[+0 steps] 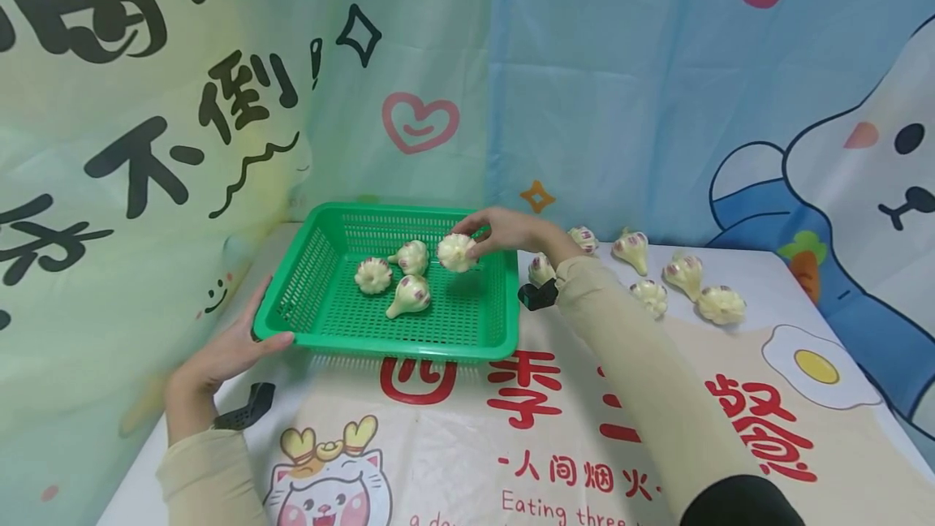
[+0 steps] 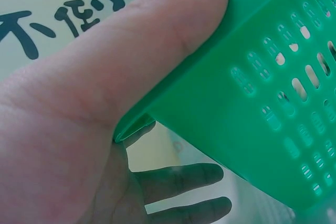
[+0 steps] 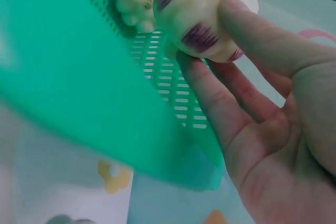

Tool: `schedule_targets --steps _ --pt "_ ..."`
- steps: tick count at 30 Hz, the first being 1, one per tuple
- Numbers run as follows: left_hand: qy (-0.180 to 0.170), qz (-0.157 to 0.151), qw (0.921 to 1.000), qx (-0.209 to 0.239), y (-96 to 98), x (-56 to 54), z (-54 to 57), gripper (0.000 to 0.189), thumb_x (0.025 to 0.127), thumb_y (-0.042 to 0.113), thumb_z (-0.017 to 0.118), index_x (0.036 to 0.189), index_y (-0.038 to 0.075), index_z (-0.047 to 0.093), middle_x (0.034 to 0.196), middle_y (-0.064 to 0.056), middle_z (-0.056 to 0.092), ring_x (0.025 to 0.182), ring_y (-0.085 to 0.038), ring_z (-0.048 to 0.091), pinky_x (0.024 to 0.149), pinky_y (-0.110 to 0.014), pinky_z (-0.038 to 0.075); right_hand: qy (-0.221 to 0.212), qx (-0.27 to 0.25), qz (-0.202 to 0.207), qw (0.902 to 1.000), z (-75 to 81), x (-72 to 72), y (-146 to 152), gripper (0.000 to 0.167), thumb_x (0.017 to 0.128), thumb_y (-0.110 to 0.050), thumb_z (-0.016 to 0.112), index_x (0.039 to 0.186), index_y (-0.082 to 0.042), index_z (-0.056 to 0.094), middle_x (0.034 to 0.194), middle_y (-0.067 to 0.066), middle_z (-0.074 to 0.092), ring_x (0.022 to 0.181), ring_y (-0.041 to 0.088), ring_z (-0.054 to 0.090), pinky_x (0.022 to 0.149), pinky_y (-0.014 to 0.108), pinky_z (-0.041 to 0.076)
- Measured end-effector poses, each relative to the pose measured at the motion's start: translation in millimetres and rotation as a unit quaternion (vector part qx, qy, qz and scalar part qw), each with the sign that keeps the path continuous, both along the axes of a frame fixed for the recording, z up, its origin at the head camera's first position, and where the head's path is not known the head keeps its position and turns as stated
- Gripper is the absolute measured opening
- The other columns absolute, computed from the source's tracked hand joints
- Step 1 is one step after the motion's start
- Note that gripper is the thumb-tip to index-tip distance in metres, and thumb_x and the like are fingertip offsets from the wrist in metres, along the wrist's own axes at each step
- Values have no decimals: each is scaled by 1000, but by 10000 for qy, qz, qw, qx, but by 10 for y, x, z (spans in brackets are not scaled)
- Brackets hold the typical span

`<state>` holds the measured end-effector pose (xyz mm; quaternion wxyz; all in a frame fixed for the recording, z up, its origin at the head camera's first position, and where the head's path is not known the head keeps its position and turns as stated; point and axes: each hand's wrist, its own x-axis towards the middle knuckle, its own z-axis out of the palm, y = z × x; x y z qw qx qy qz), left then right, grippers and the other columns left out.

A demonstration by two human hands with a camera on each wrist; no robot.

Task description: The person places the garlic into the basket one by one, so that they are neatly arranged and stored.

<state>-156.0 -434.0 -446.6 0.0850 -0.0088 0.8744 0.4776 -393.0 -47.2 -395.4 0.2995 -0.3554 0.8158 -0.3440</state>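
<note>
A garlic bulb (image 1: 456, 253), cream with purple patches, is pinched between the thumb and fingers of my right hand (image 1: 514, 234), above the right part of a green plastic basket (image 1: 409, 345). In the right wrist view the thumb lies on one side of the bulb (image 3: 197, 19) and fingertips on the other. Three more bulbs lie in the basket: one at left (image 1: 373, 275), one behind (image 1: 411, 257), one in front (image 1: 409, 296). My left hand (image 1: 230, 351) holds the basket's front left corner. Its thumb (image 2: 173, 19) lies over the rim, with fingers (image 2: 181, 182) beneath, outside the wall.
Several garlic bulbs (image 1: 721, 305) lie on the table right of the basket, some beside and behind my right forearm. A printed mat (image 1: 453, 461) covers the table's front. Printed curtains (image 1: 584, 88) hang close behind the basket and along the left side.
</note>
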Motion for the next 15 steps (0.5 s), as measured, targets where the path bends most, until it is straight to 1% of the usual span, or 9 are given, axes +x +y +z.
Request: schedule_targets --steps 6,12,15 --pt "40 0 10000 -52 -5 -4 -9 98 91 31 62 148 41 -17 154 -26 5 135 -45 13 101 -70 18 80 55 -41 9999 -31 -17 -94 48 90 -21 66 136 -19 52 141 3 47 132 25 39 99 40 44" --pt "22 14 9999 -100 -10 0 -12 98 91 31 61 148 41 -18 154 -26 5 134 -44 15 100 -69 21 -139 13 -100 9999 -105 -24 -198 48 90 -18 66 136 -18 52 142 5 46 133 25 38 101 40 43" --pt "11 16 10000 -78 -9 5 -8 97 91 31 61 148 41 -18 154 -25 5 134 -44 15 100 -69 20 -97 111 -12 9999 -144 -31 -250 49 90 -19 66 137 -18 51 142 4 46 133 23 38 102 40 41"
